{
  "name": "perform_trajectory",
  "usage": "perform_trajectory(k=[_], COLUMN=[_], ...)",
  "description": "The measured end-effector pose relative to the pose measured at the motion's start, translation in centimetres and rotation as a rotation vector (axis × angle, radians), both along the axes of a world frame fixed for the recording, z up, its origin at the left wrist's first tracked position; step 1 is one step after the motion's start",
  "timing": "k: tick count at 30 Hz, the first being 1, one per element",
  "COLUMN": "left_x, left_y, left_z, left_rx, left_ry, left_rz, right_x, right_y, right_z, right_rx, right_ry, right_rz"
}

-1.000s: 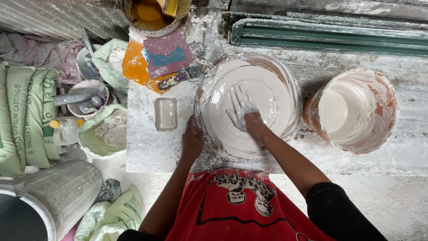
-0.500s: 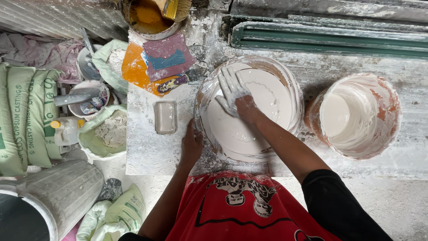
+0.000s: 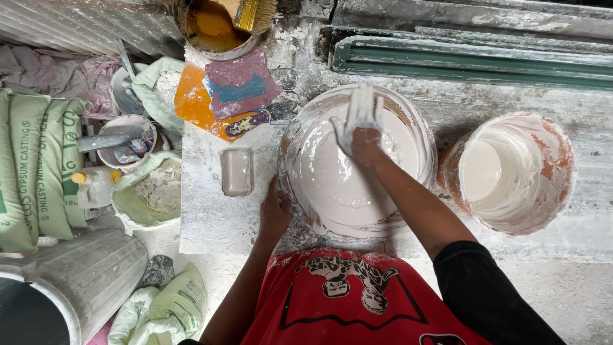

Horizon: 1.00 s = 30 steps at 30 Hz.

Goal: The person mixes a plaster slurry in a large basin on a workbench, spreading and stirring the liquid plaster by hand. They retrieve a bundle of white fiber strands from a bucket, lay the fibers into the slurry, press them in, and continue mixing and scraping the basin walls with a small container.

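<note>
Two bare hands work at a wide bowl (image 3: 300, 191) of white paste, seen from straight above. Nearest the camera is the person's red printed shirt (image 3: 357, 300), with a black sleeve (image 3: 485, 294) on the right arm. The left hand (image 3: 274, 214) rests against the bowl's near left rim, its grip closed loosely on the wall of the bowl. The right hand (image 3: 361, 124) is coated in white and lies flat in the paste toward the far side, fingers (image 3: 365, 102) straight and held together, its grip open and holding nothing.

The bowl sits on a pale, rough surface (image 3: 211, 217) crusted with dried white splashes. The paste inside looks smooth and thick, with smear marks across it and a browner band at the far right rim. Just left of the bowl lies a small rectangular mould (image 3: 236, 171). To the right, apart from the bowl, stands a bucket (image 3: 562, 166) with white liquid inside and reddish, streaked walls.

On the floor to the left are green-printed sacks (image 3: 32, 166), an opened bag of grey powder (image 3: 153, 188), a small tub (image 3: 128, 137) with a tool in it and a grey bin (image 3: 83, 275). Farther off lie orange and pink sheets (image 3: 223, 96), a tin of orange liquid (image 3: 207, 25) with a brush (image 3: 252, 13) across it, and green frame rails (image 3: 472, 61) along the wall.
</note>
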<state>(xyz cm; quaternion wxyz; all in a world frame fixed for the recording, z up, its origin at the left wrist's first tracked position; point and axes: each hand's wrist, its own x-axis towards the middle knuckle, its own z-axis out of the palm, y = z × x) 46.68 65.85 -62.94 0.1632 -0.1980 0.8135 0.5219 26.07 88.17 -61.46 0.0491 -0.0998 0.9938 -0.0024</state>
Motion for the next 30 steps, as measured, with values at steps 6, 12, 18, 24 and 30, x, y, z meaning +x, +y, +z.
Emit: perform_trajectory(k=[6,12,18,24,30], left_x=[0.1,0.0,-0.2,-0.1,-0.3], left_y=[0.2,0.0,-0.3,-0.6,-0.5], left_z=[0.4,0.2,0.1,-0.5,-0.6], left_rx=[0.137,0.106,0.139,0.164,0.180], left_ry=[-0.048,-0.016,-0.044,-0.024,-0.015], left_rz=[0.048,0.011,0.024,0.032,0.048], right_x=[1.7,7.1,13.0,11.4,3.8], right_y=[5.4,9.6,9.0,7.6,3.9], right_z=[-0.5,-0.3,0.8,2.0,1.9], right_rx=[-0.038,-0.019,-0.029,-0.210,-0.292], right_ry=[-0.020,0.007,0.037,-0.024,-0.077], right_rz=[-0.215,-0.268,-0.246,-0.083,0.305])
